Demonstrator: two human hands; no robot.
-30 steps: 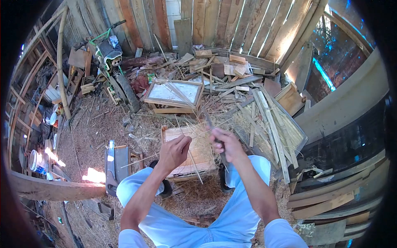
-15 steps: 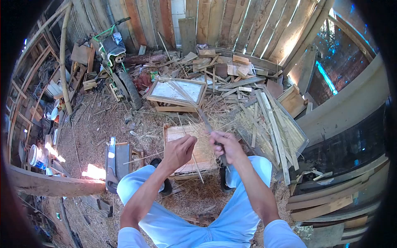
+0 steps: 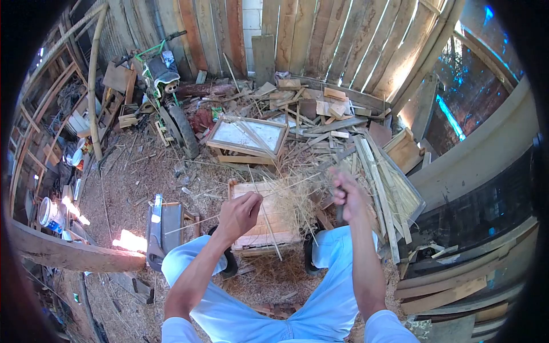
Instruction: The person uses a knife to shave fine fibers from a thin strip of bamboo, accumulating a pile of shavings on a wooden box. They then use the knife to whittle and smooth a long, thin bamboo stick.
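My left hand (image 3: 241,216) is closed around a thin wooden strip (image 3: 191,224), which sticks out on both sides of the fist. To the right, my right hand (image 3: 353,200) grips a knife by its dark handle (image 3: 339,214). The blade is smeared by motion and hard to make out. Below and between the hands stands a low wooden box (image 3: 251,231) with a slatted top, between my feet. Curly pale shavings (image 3: 297,206) lie heaped on its right side, and another thin stick (image 3: 266,217) lies across it.
A framed white panel (image 3: 246,136) lies ahead, before a heap of wood scraps (image 3: 320,108). Long slats (image 3: 380,183) lean at the right. A green motorbike (image 3: 171,103) stands back left. A handsaw (image 3: 155,228) rests by my left knee.
My right hand has moved right and slightly up with the knife, away from the left hand. The left hand has shifted slightly left, still holding the strip.
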